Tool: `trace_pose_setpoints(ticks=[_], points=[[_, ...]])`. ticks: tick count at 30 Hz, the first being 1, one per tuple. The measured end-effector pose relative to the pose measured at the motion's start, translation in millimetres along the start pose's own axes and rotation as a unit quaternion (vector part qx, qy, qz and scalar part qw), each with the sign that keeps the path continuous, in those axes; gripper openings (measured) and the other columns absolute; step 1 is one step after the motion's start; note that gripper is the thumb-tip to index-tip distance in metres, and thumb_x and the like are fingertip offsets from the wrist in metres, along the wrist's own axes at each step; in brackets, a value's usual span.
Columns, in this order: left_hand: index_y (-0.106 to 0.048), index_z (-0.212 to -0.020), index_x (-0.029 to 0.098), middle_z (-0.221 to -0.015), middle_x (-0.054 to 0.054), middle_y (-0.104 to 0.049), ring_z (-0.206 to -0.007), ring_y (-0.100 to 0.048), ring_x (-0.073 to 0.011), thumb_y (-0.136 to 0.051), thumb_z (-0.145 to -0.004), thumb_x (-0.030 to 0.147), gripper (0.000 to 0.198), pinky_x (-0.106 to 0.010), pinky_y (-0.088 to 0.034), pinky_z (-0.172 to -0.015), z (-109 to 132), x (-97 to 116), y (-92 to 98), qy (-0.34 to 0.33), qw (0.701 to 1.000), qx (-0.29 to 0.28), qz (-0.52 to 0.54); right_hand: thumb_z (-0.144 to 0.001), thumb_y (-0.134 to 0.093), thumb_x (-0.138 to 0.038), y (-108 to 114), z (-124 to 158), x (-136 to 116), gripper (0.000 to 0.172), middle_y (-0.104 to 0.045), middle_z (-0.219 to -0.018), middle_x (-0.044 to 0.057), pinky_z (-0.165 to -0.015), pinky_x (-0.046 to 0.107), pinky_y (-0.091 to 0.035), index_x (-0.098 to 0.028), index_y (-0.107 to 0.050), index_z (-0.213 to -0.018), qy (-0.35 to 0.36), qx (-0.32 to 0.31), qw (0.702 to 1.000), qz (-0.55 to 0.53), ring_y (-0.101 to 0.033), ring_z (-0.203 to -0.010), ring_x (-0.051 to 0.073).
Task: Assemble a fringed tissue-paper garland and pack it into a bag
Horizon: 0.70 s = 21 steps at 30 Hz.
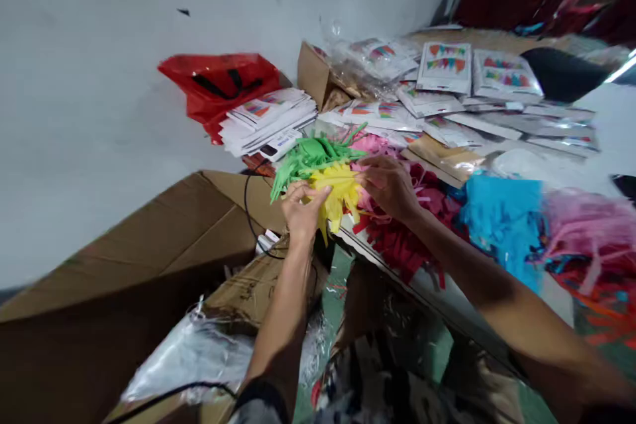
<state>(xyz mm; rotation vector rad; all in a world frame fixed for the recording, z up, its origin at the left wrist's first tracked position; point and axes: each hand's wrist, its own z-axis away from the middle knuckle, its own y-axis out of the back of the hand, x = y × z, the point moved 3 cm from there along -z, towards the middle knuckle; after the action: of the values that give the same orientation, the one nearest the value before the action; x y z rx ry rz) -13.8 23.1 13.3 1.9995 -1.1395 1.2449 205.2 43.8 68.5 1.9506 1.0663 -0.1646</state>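
Observation:
Between my two hands a yellow fringed tassel garland [342,187] is stretched near the table's front edge. My left hand [303,205] pinches its left end between thumb and fingers. At its right end my right hand [387,182] has its fingers closed on the top strip. Just behind lies a heap of green fringe [313,156], close to my left fingertips. Pink fringe [372,144] and dark red fringe [407,245] lie behind and beneath my right hand and forearm. A blue fringed piece [504,212] rests farther right.
Printed packets [444,67] are piled across the back of the table. White printed sheets [268,118] are stacked beside a red plastic bag [223,83]. An open cardboard box [163,238] stands at the left, with a black cable [247,202] by it. More pink fringe [591,225] lies right.

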Motion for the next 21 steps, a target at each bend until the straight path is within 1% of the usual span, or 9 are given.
trace_pose_setpoints(ticks=[5,9,11,13,15,17,19,21], points=[[-0.055,-0.062,0.021,-0.086,-0.001,-0.062,-0.09,-0.061,-0.0192,-0.089,-0.069,0.049,0.045,-0.036,-0.049,-0.093,-1.8,-4.1,0.7,-0.013,1.0,-0.002,-0.015,-0.091,-0.071,-0.027,2.2,-3.5,3.5,0.013,-0.078,-0.119,0.006,-0.1,0.046,-0.053,-0.025,-0.081,-0.084,-0.013,-0.004,0.998,-0.053,-0.072,-0.108,0.027],[-0.054,-0.064,0.021,-0.087,-0.001,-0.062,-0.091,-0.061,-0.0193,-0.085,-0.074,0.048,0.043,-0.038,-0.051,-0.093,-1.3,-9.2,-2.6,-0.027,1.0,-0.014,-0.007,-0.088,-0.07,-0.027,4.0,-7.7,9.4,0.013,-0.079,-0.111,0.007,-0.098,0.043,-0.054,-0.024,-0.081,-0.08,-0.03,0.016,0.993,-0.113,-0.073,-0.102,0.025],[-0.054,-0.064,0.021,-0.088,-0.001,-0.063,-0.092,-0.063,-0.0196,-0.084,-0.077,0.046,0.041,-0.038,-0.051,-0.093,-0.1,-9.1,-2.7,-0.037,0.999,-0.017,-0.011,-0.085,-0.072,-0.03,6.0,-10.5,16.9,0.012,-0.079,-0.107,0.008,-0.098,0.043,-0.054,-0.023,-0.08,-0.08,-0.054,0.039,0.988,-0.136,-0.073,-0.102,0.025],[-0.054,-0.065,0.021,-0.088,-0.002,-0.064,-0.092,-0.063,-0.0198,-0.082,-0.079,0.046,0.041,-0.037,-0.051,-0.091,1.7,-6.5,-1.7,-0.056,0.997,-0.023,-0.042,-0.082,-0.076,-0.035,10.5,-13.5,28.3,0.014,-0.079,-0.1,0.007,-0.093,0.041,-0.056,-0.022,-0.08,-0.079,-0.105,0.072,0.978,-0.165,-0.073,-0.096,0.024],[-0.055,-0.066,0.021,-0.089,-0.002,-0.064,-0.092,-0.062,-0.02,-0.08,-0.082,0.046,0.039,-0.036,-0.05,-0.09,3.9,-2.4,-1.3,-0.084,0.991,-0.036,-0.096,-0.079,-0.077,-0.038,18.6,-16.1,41.6,0.018,-0.078,-0.089,0.005,-0.081,0.037,-0.057,-0.02,-0.079,-0.08,-0.167,0.111,0.958,-0.205,-0.072,-0.084,0.022],[-0.056,-0.068,0.021,-0.09,-0.003,-0.065,-0.094,-0.061,-0.0206,-0.079,-0.084,0.044,0.036,-0.035,-0.049,-0.09,5.8,1.2,-2.4,-0.111,0.981,-0.047,-0.154,-0.078,-0.078,-0.038,30.2,-18.4,53.3,0.018,-0.075,-0.079,0.002,-0.07,0.033,-0.056,-0.02,-0.079,-0.082,-0.211,0.145,0.936,-0.243,-0.068,-0.074,0.019],[-0.056,-0.069,0.021,-0.09,-0.003,-0.065,-0.094,-0.06,-0.0211,-0.077,-0.087,0.041,0.035,-0.034,-0.047,-0.09,6.9,2.8,-5.5,-0.124,0.97,-0.059,-0.201,-0.077,-0.078,-0.035,43.8,-20.4,61.6,0.015,-0.072,-0.075,0.001,-0.065,0.031,-0.054,-0.021,-0.078,-0.082,-0.228,0.165,0.922,-0.266,-0.066,-0.071,0.018],[-0.054,-0.069,0.022,-0.088,-0.003,-0.064,-0.091,-0.059,-0.0216,-0.077,-0.088,0.039,0.034,-0.034,-0.046,-0.089,7.2,2.3,-9.6,-0.125,0.961,-0.077,-0.235,-0.075,-0.079,-0.033,57.2,-22.3,67.4,0.012,-0.07,-0.074,0.0,-0.063,0.03,-0.054,-0.021,-0.077,-0.078,-0.232,0.173,0.917,-0.274,-0.065,-0.069,0.017]])
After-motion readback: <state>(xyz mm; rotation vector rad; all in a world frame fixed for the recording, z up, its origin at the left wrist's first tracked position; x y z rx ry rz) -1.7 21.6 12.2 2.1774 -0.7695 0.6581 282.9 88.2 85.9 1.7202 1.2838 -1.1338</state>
